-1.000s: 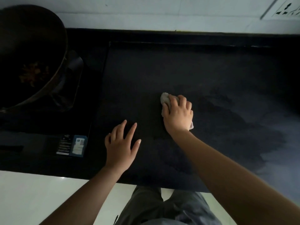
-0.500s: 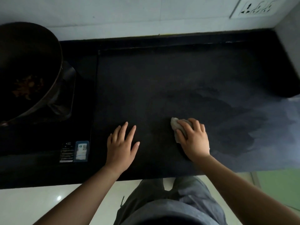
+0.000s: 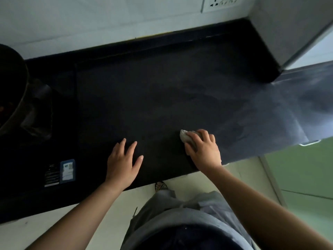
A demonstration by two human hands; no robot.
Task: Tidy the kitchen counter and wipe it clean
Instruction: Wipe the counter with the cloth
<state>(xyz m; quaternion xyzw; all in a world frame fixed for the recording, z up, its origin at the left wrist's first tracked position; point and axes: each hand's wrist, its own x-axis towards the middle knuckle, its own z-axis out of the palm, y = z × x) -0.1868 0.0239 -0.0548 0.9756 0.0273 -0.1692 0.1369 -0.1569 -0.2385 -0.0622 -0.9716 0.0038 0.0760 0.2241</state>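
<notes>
The black kitchen counter (image 3: pixel 162 98) fills the middle of the head view, with a damp sheen on its right part. My right hand (image 3: pixel 204 150) presses a small grey cloth (image 3: pixel 184 135) flat on the counter near the front edge; only the cloth's far end shows past my fingers. My left hand (image 3: pixel 122 164) lies flat on the counter to the left of it, fingers spread, holding nothing.
A dark wok (image 3: pixel 10 91) sits on a black cooktop (image 3: pixel 59 172) at the left. A white tiled wall (image 3: pixel 108 20) with a socket (image 3: pixel 221 2) runs along the back. A grey wall corner (image 3: pixel 288 29) juts in at the right. The counter's front edge is just below my hands.
My right hand has slid the cloth from the counter's middle toward the front edge and rightward. My left hand has stayed flat in place. The view has shifted right.
</notes>
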